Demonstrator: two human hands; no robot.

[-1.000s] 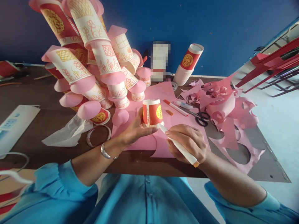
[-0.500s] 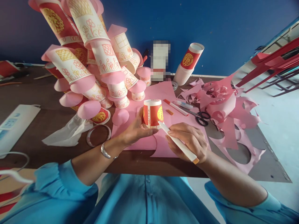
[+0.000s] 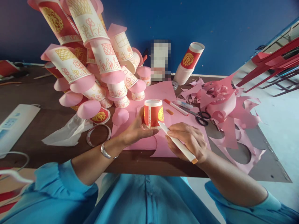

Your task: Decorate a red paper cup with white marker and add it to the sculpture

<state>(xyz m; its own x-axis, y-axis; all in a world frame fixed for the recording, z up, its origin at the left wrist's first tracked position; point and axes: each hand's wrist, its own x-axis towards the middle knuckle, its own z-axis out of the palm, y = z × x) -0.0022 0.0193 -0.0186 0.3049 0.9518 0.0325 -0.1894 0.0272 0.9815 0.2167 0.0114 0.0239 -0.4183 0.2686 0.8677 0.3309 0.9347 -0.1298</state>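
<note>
Above the pink paper sheet [image 3: 163, 90], my left hand [image 3: 137, 129] is closed around a red and white paper cup [image 3: 153, 114] with a yellow emblem, its thumb along the cup's lower edge. My right hand [image 3: 188, 140] grips a white marker pen [image 3: 182, 145] with an orange end. The marker's tip meets the lower side of the cup, where a patterned white band runs. An orange pen cap [image 3: 169, 112] and a white pen with red ends [image 3: 176, 107] lie on the pink paper beyond my right hand.
A tower of decorated cups with pink cones [image 3: 100, 59] stands at the left. Black-handled scissors [image 3: 202, 119] and pink paper scraps [image 3: 224, 105] are at the right. A cup stack [image 3: 189, 63] leans by the blue wall. A cut ring [image 3: 98, 135] lies near my left wrist.
The cup has shifted or tilted very slightly in my left hand. My right hand keeps the marker at the cup's lower side, almost unmoved.
</note>
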